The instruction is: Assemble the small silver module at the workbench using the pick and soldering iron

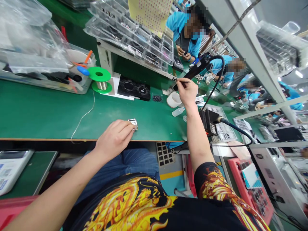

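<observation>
My left hand (116, 136) rests near the front edge of the green bench, its fingers closed on a small square silver-rimmed part (133, 124). Part of that piece is hidden under my fingertips. Farther off to the right, my right hand (189, 91) is raised with its fingers pinched around a thin dark tool (184, 82), too small to identify. Just below that hand are a white round cup (173, 100) and a small clear bottle (178, 111). A dish of tiny dark pieces (157, 98) lies left of the cup.
A green spool of solder wire (99, 79) trails its loose end over the bench edge. Behind it, a black fixture (133, 88) sits under a rack of clear compartment trays (134, 35). A bagged bin (43, 70) fills the left. Cables hang by a black box (209, 122); co-workers sit beyond.
</observation>
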Available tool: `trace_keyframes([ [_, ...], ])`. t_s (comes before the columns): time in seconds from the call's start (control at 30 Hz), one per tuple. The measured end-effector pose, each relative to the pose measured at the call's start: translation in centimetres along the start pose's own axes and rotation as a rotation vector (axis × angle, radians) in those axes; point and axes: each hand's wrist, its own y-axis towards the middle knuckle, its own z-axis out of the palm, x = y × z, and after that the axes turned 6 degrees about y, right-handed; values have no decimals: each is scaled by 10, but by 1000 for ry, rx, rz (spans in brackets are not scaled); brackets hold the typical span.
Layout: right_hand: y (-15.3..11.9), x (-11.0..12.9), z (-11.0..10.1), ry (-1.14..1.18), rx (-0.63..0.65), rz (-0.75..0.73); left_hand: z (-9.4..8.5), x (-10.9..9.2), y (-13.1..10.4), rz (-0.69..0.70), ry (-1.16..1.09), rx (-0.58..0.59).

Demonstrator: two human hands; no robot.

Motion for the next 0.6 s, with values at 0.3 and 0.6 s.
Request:
trace_keyframes([
  [0.3, 16, -2, -8, 1, 36, -3, -2, -1, 1, 13, 11, -6],
  [0.6, 24, 2, -11, -90, 114, -1, -1, 0, 1, 2, 8, 5],
])
